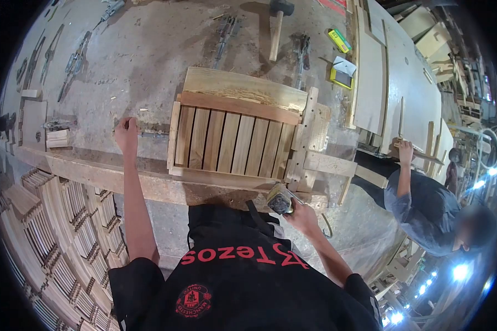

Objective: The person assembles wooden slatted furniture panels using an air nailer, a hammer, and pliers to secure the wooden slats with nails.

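A slatted wooden panel (pixel 235 142) in a wooden frame lies on the workbench in front of me, with a wide board (pixel 243 88) along its far side. My right hand (pixel 302 216) is closed round a nail gun (pixel 280 199), whose nose is at the panel's near right corner. To the left of the panel, my left hand (pixel 127 135) hovers over the bench with fingers curled in a pinch; what they hold, if anything, is hidden. A metal bar clamp (pixel 153 134) lies between that hand and the panel.
Several metal clamps (pixel 74 63) and a black-headed mallet (pixel 276 36) lie farther back. Yellow boxes (pixel 342 74) stand at the back right. A wooden jig (pixel 309 138) borders the panel's right side. Stacked slatted pieces (pixel 66 220) fill the lower left. Another person (pixel 431 198) works at right.
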`<action>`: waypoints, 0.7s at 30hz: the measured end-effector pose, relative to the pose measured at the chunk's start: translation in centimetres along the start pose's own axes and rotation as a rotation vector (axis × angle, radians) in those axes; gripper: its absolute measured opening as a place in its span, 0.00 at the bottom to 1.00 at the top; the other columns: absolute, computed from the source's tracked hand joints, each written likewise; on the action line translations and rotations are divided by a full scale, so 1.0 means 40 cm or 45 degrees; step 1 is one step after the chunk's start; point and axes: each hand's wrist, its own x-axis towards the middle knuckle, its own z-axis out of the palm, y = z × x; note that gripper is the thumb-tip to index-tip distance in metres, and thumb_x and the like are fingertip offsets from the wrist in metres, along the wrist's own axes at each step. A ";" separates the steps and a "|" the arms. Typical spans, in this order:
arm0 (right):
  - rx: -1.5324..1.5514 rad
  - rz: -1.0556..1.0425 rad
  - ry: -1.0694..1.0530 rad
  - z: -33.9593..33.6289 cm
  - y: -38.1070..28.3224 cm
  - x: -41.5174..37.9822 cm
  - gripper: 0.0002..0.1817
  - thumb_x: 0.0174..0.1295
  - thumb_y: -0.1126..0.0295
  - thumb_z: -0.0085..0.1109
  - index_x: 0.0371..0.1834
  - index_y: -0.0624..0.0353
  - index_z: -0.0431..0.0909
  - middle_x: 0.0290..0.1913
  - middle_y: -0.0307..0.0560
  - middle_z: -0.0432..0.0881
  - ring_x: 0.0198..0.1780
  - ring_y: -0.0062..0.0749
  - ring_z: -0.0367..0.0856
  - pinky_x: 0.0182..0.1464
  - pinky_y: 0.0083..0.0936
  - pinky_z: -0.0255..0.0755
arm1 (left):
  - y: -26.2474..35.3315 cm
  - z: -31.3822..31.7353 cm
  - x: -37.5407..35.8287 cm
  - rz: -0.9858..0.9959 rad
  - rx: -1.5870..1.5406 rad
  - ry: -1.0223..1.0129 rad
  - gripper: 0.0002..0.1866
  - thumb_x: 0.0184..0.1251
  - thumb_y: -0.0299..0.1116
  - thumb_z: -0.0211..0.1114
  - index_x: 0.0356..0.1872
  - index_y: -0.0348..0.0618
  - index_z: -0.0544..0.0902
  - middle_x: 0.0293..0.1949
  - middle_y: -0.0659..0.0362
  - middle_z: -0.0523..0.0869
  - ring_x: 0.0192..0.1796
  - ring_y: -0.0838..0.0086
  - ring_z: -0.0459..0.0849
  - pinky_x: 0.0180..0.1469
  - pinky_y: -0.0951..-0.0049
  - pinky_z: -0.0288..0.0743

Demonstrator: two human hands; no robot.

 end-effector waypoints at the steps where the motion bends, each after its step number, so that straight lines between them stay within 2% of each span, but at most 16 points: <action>1: 0.008 0.001 -0.003 -0.001 0.000 0.001 0.29 0.50 0.52 0.66 0.53 0.53 0.73 0.29 0.59 0.84 0.33 0.57 0.84 0.36 0.48 0.79 | 0.000 0.002 0.000 0.001 -0.009 0.009 0.10 0.65 0.32 0.59 0.34 0.36 0.84 0.19 0.63 0.78 0.22 0.82 0.75 0.26 0.78 0.67; 5: 0.037 0.053 -0.062 -0.010 -0.002 0.005 0.30 0.51 0.51 0.65 0.55 0.52 0.72 0.31 0.59 0.84 0.35 0.58 0.84 0.38 0.49 0.79 | 0.004 -0.005 0.000 -0.027 0.032 -0.017 0.10 0.64 0.33 0.61 0.36 0.36 0.84 0.21 0.61 0.81 0.24 0.81 0.77 0.28 0.77 0.69; 8: 0.124 0.038 -0.002 0.005 0.025 0.008 0.29 0.51 0.52 0.65 0.52 0.58 0.75 0.29 0.59 0.84 0.32 0.56 0.84 0.38 0.47 0.79 | 0.003 -0.004 0.000 -0.034 0.029 0.001 0.10 0.64 0.33 0.61 0.35 0.36 0.84 0.21 0.61 0.81 0.23 0.81 0.76 0.28 0.77 0.69; 11: 0.554 0.117 -0.023 0.025 0.115 0.020 0.25 0.52 0.55 0.66 0.45 0.65 0.77 0.26 0.54 0.84 0.27 0.43 0.84 0.31 0.38 0.78 | 0.000 0.000 -0.002 -0.006 0.014 0.027 0.10 0.64 0.32 0.61 0.35 0.35 0.84 0.21 0.62 0.81 0.23 0.81 0.76 0.27 0.76 0.69; 12: 0.927 0.421 -0.061 -0.020 0.083 0.014 0.16 0.56 0.61 0.64 0.38 0.65 0.79 0.21 0.44 0.80 0.21 0.29 0.79 0.23 0.30 0.74 | -0.005 -0.001 -0.002 -0.002 -0.002 0.024 0.10 0.64 0.32 0.61 0.34 0.35 0.84 0.21 0.62 0.81 0.23 0.81 0.76 0.27 0.76 0.69; 15: 1.525 0.529 0.006 -0.067 0.141 0.041 0.11 0.59 0.64 0.59 0.35 0.61 0.77 0.19 0.41 0.74 0.19 0.26 0.74 0.19 0.26 0.69 | -0.011 -0.002 0.002 -0.001 -0.026 -0.001 0.10 0.63 0.33 0.61 0.34 0.35 0.84 0.21 0.61 0.81 0.23 0.81 0.77 0.27 0.76 0.69; 17: 1.685 0.522 0.090 -0.106 0.207 0.075 0.09 0.61 0.65 0.58 0.34 0.60 0.75 0.18 0.41 0.71 0.18 0.28 0.73 0.20 0.28 0.71 | -0.005 -0.004 -0.001 -0.029 -0.010 -0.039 0.10 0.63 0.33 0.61 0.34 0.35 0.84 0.21 0.61 0.81 0.23 0.80 0.77 0.27 0.75 0.70; 19: 1.991 0.355 -0.054 -0.066 0.386 0.134 0.10 0.61 0.63 0.60 0.33 0.58 0.74 0.20 0.40 0.74 0.18 0.28 0.73 0.21 0.28 0.70 | 0.011 -0.005 -0.004 -0.005 0.085 -0.065 0.10 0.62 0.33 0.61 0.35 0.35 0.84 0.21 0.60 0.82 0.24 0.79 0.78 0.28 0.75 0.71; 21: 1.939 0.467 0.002 -0.071 0.475 0.174 0.12 0.61 0.61 0.60 0.37 0.58 0.76 0.22 0.41 0.76 0.20 0.30 0.75 0.25 0.30 0.72 | 0.015 -0.010 -0.007 0.045 0.186 -0.091 0.10 0.62 0.32 0.61 0.35 0.35 0.84 0.22 0.60 0.82 0.24 0.78 0.78 0.29 0.74 0.71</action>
